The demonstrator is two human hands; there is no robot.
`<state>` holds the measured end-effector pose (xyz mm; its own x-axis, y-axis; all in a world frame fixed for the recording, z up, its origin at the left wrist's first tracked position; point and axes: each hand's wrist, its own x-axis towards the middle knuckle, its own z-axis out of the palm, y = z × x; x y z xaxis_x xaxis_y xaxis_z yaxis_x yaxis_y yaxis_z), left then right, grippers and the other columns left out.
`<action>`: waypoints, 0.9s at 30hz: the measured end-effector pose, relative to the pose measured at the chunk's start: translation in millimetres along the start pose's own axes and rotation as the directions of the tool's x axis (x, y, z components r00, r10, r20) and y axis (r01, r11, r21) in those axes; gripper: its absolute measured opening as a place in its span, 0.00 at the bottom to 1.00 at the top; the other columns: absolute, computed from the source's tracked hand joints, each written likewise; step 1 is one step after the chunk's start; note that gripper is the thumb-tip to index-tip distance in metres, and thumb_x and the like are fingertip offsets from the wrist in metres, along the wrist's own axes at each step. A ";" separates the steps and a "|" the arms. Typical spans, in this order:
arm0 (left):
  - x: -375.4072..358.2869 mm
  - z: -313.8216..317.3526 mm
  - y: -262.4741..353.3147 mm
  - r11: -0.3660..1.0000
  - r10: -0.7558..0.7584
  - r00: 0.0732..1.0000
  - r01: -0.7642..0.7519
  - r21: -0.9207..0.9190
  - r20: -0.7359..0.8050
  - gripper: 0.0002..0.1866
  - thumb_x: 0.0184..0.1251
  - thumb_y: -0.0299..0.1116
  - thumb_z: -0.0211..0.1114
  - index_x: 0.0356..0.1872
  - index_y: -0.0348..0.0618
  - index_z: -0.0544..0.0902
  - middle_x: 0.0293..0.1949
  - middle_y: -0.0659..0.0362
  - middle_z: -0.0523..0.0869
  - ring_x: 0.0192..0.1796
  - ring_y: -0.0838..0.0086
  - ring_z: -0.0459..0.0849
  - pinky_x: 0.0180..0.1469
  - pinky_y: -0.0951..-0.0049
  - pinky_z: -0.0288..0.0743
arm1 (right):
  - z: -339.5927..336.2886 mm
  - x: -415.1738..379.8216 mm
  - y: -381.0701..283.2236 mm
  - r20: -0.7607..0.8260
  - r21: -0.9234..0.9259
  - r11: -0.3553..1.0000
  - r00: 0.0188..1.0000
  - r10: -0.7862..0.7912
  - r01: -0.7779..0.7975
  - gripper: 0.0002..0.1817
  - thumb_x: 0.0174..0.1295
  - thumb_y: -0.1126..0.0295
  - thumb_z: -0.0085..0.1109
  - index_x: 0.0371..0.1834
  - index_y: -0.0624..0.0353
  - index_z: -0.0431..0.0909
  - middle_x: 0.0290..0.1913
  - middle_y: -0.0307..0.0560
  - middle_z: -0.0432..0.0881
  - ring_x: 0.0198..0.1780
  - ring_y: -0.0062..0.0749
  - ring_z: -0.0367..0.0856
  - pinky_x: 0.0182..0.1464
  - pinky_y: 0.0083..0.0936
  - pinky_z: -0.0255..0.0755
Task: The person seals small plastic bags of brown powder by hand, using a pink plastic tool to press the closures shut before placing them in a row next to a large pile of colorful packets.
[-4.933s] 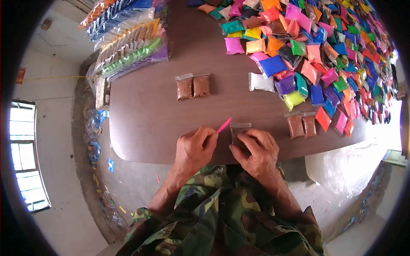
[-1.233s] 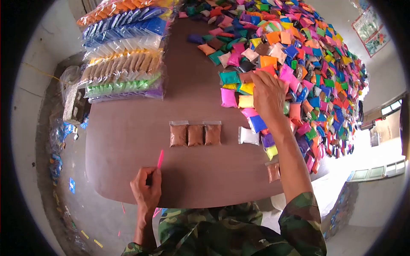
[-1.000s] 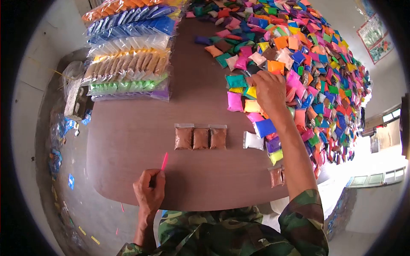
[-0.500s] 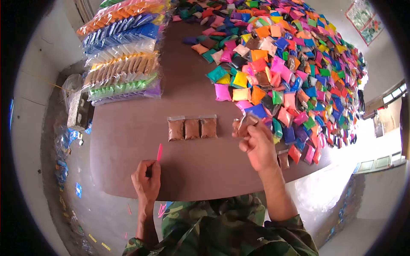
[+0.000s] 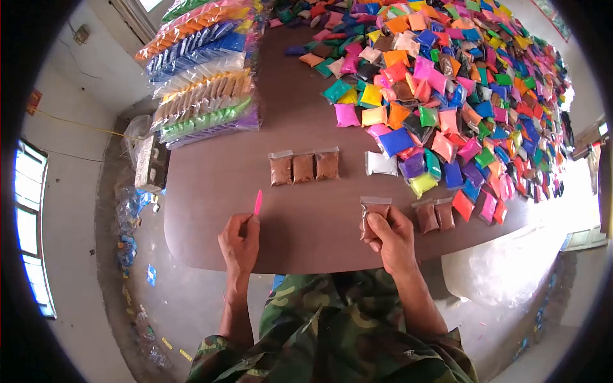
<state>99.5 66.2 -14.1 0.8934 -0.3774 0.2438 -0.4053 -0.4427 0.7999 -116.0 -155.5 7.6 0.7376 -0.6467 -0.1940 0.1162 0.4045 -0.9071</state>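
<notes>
Near the table's front edge, my left hand (image 5: 240,242) pinches a thin pink stick (image 5: 258,202), which points upward. My right hand (image 5: 393,239) grips a small clear bag of brown material (image 5: 375,216) between thumb and fingers, over the front right of the table. Three similar brown bags (image 5: 304,167) lie side by side in a row, between and beyond my hands. To the right of my right hand, two more brown bags (image 5: 436,216) lie close together. A white bag (image 5: 382,163) lies beyond my right hand, beside the colored pile.
A large heap of small colored bags (image 5: 440,83) covers the right and back of the brown table (image 5: 211,191). Stacked rows of sorted packets (image 5: 204,102) stand at the back left. A pale block (image 5: 150,163) and plastic litter are left of the table.
My right hand has drawn back from the pile's edge with the brown bag, now held upright. The white bag beside the pile has come into sight. The whole view has shifted.
</notes>
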 end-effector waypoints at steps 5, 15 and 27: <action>-3.7 -0.4 8.8 0.985 0.116 0.993 -0.118 0.122 0.023 0.05 0.70 0.28 0.72 0.38 0.37 0.87 0.26 0.57 0.85 0.28 0.77 0.81 0.33 0.72 0.75 | 0.8 -6.7 -3.4 0.007 -0.039 0.999 1.000 -0.028 0.028 0.10 0.79 0.65 0.58 0.53 0.61 0.79 0.38 0.45 0.86 0.33 0.20 0.82 0.26 0.14 0.66; -14.2 -11.0 60.9 0.964 0.156 0.972 -0.190 0.187 0.178 0.12 0.62 0.31 0.77 0.44 0.40 0.88 0.41 0.54 0.89 0.37 0.65 0.86 0.39 0.65 0.80 | -3.3 -13.8 13.0 0.135 -0.068 0.992 0.986 -0.096 0.106 0.09 0.79 0.69 0.59 0.52 0.64 0.82 0.41 0.44 0.88 0.41 0.20 0.84 0.37 0.18 0.75; -35.5 54.4 96.4 0.869 -0.039 0.730 0.362 -0.338 0.682 0.10 0.75 0.30 0.73 0.49 0.33 0.87 0.41 0.60 0.91 0.43 0.81 0.85 0.47 0.75 0.79 | 0.7 -24.3 6.0 0.154 -0.503 0.858 0.988 -0.029 0.104 0.20 0.67 0.71 0.74 0.59 0.63 0.79 0.47 0.50 0.90 0.48 0.24 0.87 0.51 0.28 0.81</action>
<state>18.2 -7.3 24.5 0.5358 -0.8133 -0.2268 0.0364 -0.2461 0.9686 -132.7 -136.8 7.2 0.8277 -0.5508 -0.1074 -0.1584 -0.0457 -0.9863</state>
